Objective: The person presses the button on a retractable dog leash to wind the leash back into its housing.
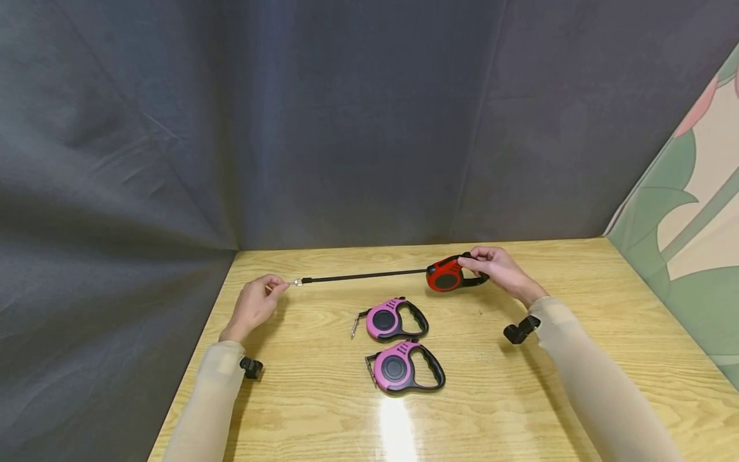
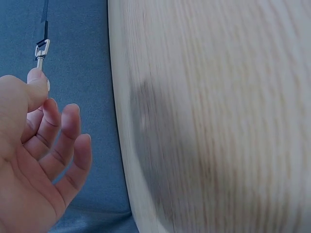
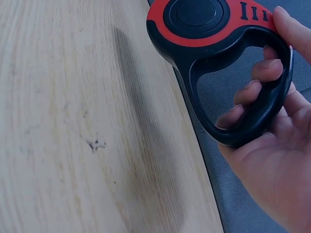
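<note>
We see the right hand [image 1: 496, 269] wrapped round the black handle of a red retractable leash [image 1: 447, 276], held near the far edge of the wooden table [image 1: 577, 398]; in the right wrist view its fingers [image 3: 252, 90] curl through the handle loop and the thumb lies over the top by the ridged lock button. From the red housing a black cord [image 1: 364, 276] runs out taut toward the left, roughly level and parallel with the table's far edge, ending in a small silver clip [image 1: 297, 282]. The left hand [image 1: 254, 307] pinches that clip between thumb and forefinger — the left wrist view shows the clip [image 2: 41, 52] just above the thumb tip, with the other fingers [image 2: 65, 131] loosely spread below and holding nothing. Whether the red leash rests on the table or hangs a little above it we cannot tell. Nearer to us, between the two forearms, lie two pink retractable leashes with black handles: one pink leash [image 1: 389, 319] farther away, the nearer pink leash [image 1: 404, 367] just in front of it — close together but apart, each flat on the table with its short clip end pointing left. A dark grey cloth backdrop [image 1: 288, 128] hangs behind and to the left of the table, and a panel with a green leaf pattern [image 1: 687, 256] stands at the right.
</note>
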A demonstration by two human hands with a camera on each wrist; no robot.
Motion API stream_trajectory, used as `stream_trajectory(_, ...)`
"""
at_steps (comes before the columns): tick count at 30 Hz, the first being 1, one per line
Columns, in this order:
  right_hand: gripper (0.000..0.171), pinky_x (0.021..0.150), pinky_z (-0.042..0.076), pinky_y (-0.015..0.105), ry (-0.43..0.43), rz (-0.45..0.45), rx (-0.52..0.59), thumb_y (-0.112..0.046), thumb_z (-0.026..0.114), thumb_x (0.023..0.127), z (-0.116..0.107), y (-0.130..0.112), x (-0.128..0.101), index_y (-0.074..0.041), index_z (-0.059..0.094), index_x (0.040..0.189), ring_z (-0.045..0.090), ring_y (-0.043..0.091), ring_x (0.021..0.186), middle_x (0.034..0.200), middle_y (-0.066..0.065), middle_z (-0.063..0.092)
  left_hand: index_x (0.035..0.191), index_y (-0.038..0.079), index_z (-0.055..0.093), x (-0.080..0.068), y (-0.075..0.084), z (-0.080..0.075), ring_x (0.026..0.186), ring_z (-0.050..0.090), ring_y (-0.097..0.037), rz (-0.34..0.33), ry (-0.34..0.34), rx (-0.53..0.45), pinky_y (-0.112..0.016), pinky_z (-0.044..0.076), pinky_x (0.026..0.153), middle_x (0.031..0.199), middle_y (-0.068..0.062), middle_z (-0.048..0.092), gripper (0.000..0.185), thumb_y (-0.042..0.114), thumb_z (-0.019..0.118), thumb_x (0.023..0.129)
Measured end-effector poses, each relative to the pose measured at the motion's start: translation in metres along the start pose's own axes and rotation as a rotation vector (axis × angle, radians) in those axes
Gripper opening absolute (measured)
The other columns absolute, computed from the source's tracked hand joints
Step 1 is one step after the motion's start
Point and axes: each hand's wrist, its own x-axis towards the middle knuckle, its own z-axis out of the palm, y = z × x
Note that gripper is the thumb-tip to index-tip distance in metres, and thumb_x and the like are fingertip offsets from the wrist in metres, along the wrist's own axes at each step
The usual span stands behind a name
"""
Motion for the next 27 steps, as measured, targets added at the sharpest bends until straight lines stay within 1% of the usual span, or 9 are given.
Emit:
stream_trajectory(6,0.019,0.074,0.034,0.030,-0.005,0.015,0.013,-0.028,0.073,0.103,0.0006,-0.0013,0.0005,-0.014,0.064,0.094,0.046,0.014,0.075,0.076,-0.005,0.059,0.110,0.010,0.074,-0.0010,0.0006,-0.0003,0.083,0.065,-0.021,0.007,-0.004,-0.001,-0.035,0.049,0.073,0.098,-0.009,0.075,0.023,0.031,0.064,0.109)
stream_trajectory(13,0.019,0.072,0.035,0.030,0.005,0.013,0.015,-0.029,0.074,0.103,0.0032,0.0000,0.0011,-0.016,0.065,0.091,0.047,0.013,0.074,0.075,-0.006,0.059,0.109,0.009,0.074,0.0011,0.0018,0.0015,0.085,0.065,-0.021,0.002,0.010,0.002,-0.034,0.049,0.074,0.098,-0.008,0.074,0.022,0.030,0.065,0.108)
stream_trajectory(17,0.020,0.071,0.035,0.029,0.015,0.016,0.024,-0.028,0.075,0.102,0.0050,0.0014,0.0027,-0.017,0.065,0.089,0.046,0.012,0.072,0.074,-0.006,0.059,0.109,0.009,0.074,0.0010,0.0051,0.0029,0.086,0.065,-0.022,-0.002,0.005,-0.003,-0.034,0.048,0.074,0.098,-0.009,0.075,0.022,0.029,0.065,0.108)
stream_trajectory(23,0.020,0.068,0.032,0.028,0.016,0.014,0.025,-0.029,0.074,0.102,0.0054,0.0021,0.0045,-0.017,0.065,0.089,0.043,0.013,0.069,0.074,-0.005,0.059,0.107,0.011,0.074,0.0042,0.0083,0.0063,0.084,0.064,-0.020,0.008,0.003,-0.013,-0.032,0.048,0.073,0.097,-0.010,0.075,0.021,0.030,0.065,0.108)
stream_trajectory(27,0.020,0.070,0.032,0.028,0.009,0.016,0.031,-0.028,0.073,0.103,0.0060,0.0021,0.0040,-0.016,0.064,0.089,0.040,0.012,0.068,0.073,-0.006,0.059,0.106,0.011,0.074,0.0063,0.0097,0.0092,0.083,0.063,-0.021,0.015,-0.002,-0.022,-0.033,0.048,0.073,0.096,-0.010,0.075,0.021,0.030,0.065,0.108)
